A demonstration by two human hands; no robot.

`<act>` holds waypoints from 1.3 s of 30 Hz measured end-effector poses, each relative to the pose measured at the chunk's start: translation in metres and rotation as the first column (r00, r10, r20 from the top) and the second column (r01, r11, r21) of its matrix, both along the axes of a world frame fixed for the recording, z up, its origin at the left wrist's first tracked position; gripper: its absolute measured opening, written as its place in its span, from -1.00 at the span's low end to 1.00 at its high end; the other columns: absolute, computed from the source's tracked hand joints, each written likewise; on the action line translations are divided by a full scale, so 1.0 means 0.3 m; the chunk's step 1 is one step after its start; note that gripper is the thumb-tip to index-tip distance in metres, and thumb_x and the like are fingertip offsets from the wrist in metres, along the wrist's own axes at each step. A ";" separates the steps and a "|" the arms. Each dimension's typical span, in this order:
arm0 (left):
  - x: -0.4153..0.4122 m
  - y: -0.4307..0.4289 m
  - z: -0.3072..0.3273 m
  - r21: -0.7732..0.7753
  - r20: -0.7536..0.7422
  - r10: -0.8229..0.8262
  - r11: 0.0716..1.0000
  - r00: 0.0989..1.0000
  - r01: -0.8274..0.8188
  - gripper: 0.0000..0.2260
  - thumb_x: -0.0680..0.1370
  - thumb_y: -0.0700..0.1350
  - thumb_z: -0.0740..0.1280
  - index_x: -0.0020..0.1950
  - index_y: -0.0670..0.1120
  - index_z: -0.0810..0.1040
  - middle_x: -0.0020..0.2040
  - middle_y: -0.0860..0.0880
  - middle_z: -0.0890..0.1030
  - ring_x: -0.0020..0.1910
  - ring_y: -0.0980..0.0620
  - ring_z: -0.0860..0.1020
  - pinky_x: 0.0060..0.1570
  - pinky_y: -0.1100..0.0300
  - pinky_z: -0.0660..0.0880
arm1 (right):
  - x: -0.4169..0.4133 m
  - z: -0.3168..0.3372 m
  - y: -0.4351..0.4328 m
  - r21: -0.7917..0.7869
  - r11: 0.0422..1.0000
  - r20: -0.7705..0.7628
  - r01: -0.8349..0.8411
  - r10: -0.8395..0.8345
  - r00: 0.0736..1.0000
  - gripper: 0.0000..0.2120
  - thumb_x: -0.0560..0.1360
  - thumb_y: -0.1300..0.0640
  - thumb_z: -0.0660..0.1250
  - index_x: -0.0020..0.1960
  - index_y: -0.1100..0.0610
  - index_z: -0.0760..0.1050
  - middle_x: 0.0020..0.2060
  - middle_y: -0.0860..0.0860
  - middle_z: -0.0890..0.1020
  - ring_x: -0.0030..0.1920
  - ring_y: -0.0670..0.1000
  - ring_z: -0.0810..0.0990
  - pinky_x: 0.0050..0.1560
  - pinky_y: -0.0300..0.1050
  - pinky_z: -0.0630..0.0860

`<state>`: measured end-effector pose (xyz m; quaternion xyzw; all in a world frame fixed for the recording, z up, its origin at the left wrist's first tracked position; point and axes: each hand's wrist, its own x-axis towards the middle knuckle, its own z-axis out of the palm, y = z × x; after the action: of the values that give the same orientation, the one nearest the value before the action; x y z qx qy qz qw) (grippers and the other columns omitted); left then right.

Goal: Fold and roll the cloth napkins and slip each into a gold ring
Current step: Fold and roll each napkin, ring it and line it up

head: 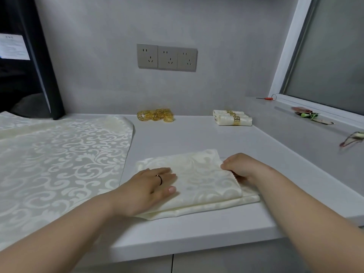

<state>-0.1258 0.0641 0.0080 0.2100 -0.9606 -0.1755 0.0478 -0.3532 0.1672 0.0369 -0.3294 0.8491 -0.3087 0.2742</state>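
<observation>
1. Folded napkin: cream damask, woven scroll pattern with a soft sheen, folded into a layered rectangle. Lying on the white counter near its front edge, between both hands.
2. Long axis of the folded napkin: left to right, right end angled slightly away from the person. Lower layers showing past the upper flap along the near and right edges.
3. Left hand: laid flat, fingers straight and close together, pressing on the left part of the folded napkin. Thin black band on 1 finger.
4. Right hand: fingers curled, pinching the right edge of the upper flap, that edge lifted a little off the layer beneath.
5. Flat napkins: same cream damask, spread open at the left of the counter, well apart from the folded napkin.
6. Gold rings: loose pile of openwork metal bands with a key-fret pattern, at the back of the counter by the wall.
7. Rolled napkins: short flattened rolls, each banded at mid-length with a gold ring, stacked at the back right, long axes left to right.
8. Wall sockets: 3 grey plates in a row above the gold rings.
9. Red-handled tool: slim, lying on the ledge at the far right.
</observation>
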 end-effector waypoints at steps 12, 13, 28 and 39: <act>-0.007 0.014 -0.018 0.043 0.031 -0.058 0.997 0.998 0.057 -0.35 0.49 0.36 -0.13 0.49 0.06 0.08 0.50 0.18 0.00 0.25 0.47 -0.13 0.09 0.67 -0.37 | -0.074 -0.031 0.056 -0.155 0.987 0.191 0.034 -0.003 0.982 -0.82 0.53 0.30 0.22 -0.25 0.18 0.43 -0.36 0.07 0.49 -0.45 -0.04 0.47 -0.43 -0.26 0.39; -0.009 0.012 -0.027 0.007 0.014 -0.075 0.997 0.997 0.075 -0.12 0.31 0.51 -0.27 0.50 0.06 0.07 0.50 0.18 0.01 0.25 0.49 -0.16 0.04 0.69 -0.41 | -0.074 -0.033 0.060 -0.156 0.987 0.173 0.026 0.001 0.985 -0.85 0.53 0.28 0.22 -0.21 0.17 0.45 -0.35 0.05 0.50 -0.48 -0.09 0.49 -0.45 -0.30 0.40; -0.014 0.006 -0.089 -0.156 0.108 -0.064 0.985 0.992 0.080 -0.41 0.53 0.20 -0.15 0.52 -0.01 -0.02 0.53 0.12 -0.07 0.47 0.25 -0.17 0.30 0.38 -0.31 | 0.278 0.053 -0.035 0.067 0.967 -0.630 -0.247 0.233 0.741 -0.62 0.54 0.29 0.07 0.33 0.13 0.36 0.29 0.09 0.45 0.30 0.11 0.39 0.24 -0.13 0.34; 0.081 -0.054 -0.072 -0.040 -0.001 0.052 0.998 0.999 -0.052 -0.58 0.63 -0.01 0.06 0.48 0.01 0.13 0.51 0.11 0.04 0.48 0.20 -0.01 0.17 0.59 -0.18 | 0.228 -0.149 0.106 0.309 0.919 -0.474 -0.245 0.372 0.798 -0.50 0.63 -0.02 -0.14 0.52 0.10 -0.14 0.51 0.00 -0.15 0.50 -0.05 -0.18 0.46 -0.17 -0.20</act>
<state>-0.1014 0.0479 -0.0135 0.2339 -0.9582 -0.1550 0.0567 -0.2847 0.1991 -0.0077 -0.5011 0.8557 -0.0565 0.1160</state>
